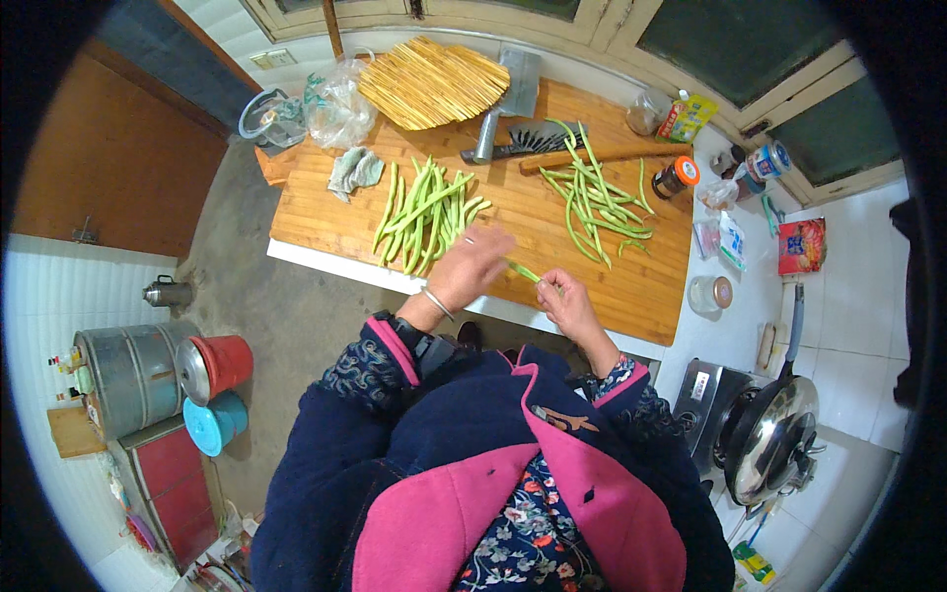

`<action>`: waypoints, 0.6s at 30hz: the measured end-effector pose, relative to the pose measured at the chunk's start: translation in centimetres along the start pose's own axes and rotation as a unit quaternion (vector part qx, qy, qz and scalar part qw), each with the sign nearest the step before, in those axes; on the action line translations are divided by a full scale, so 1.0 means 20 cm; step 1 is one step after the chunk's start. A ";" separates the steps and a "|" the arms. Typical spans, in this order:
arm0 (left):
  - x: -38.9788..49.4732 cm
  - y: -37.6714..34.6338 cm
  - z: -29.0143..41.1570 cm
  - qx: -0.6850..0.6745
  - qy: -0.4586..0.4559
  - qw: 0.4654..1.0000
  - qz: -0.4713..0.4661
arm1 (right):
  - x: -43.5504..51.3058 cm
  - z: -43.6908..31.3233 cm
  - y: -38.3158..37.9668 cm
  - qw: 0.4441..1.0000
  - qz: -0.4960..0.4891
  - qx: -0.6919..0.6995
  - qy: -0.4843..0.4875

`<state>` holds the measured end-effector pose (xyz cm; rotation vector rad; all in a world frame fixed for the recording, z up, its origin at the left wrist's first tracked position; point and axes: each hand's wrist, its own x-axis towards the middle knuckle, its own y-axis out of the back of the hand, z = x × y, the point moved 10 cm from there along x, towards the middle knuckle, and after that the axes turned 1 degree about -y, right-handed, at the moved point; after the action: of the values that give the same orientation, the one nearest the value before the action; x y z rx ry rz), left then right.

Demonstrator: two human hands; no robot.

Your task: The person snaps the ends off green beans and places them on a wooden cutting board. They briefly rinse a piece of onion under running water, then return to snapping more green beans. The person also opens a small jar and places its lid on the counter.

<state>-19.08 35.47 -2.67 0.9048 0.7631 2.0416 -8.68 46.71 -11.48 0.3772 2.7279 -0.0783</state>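
Observation:
My right hand [566, 300] pinches a green bean [524, 271] near the front edge of the wooden board [488, 285]. The bean's far end points towards my left hand [473, 263], which is slightly blurred, with a ring on a finger and a bangle at the wrist. Whether its fingers touch the bean or hold anything is hidden. Just beyond my left hand lies a pile of green beans [425, 214], most of them side by side. A looser heap of long green beans [592, 200] lies on the right part of the board, partly over a wooden rolling pin [618, 155].
A cleaver [521, 81], a dark-bladed knife [536, 140] and a mat of stalks [433, 81] lie at the back. A cloth [355, 174] and plastic bag [340, 107] are left; a lidded jar [675, 177] stands right. A covered wok [773, 436] sits on the stove [699, 407].

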 end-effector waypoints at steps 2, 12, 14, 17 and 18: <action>0.02 -0.12 0.07 -0.008 -0.038 0.993 -0.108 | 0.00 -0.02 -0.02 1.000 -0.013 -0.016 0.007; 0.03 -0.18 0.01 -0.035 -0.028 0.981 -0.190 | 0.00 -0.25 -0.11 0.957 -0.001 -0.270 0.107; 0.04 -0.17 -0.01 -0.028 -0.020 0.981 -0.191 | 0.01 -0.28 -0.13 0.948 0.025 -0.288 0.131; 0.06 -0.13 0.01 -0.005 -0.027 0.989 -0.148 | 0.04 -0.27 -0.13 0.935 0.072 -0.321 0.131; 0.07 -0.12 0.02 0.012 -0.029 0.991 -0.133 | 0.05 -0.27 -0.12 0.938 0.092 -0.301 0.143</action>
<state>-18.43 37.96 -3.78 0.8250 0.8308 1.7696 -12.29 45.23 -6.87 0.4830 2.7900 0.9049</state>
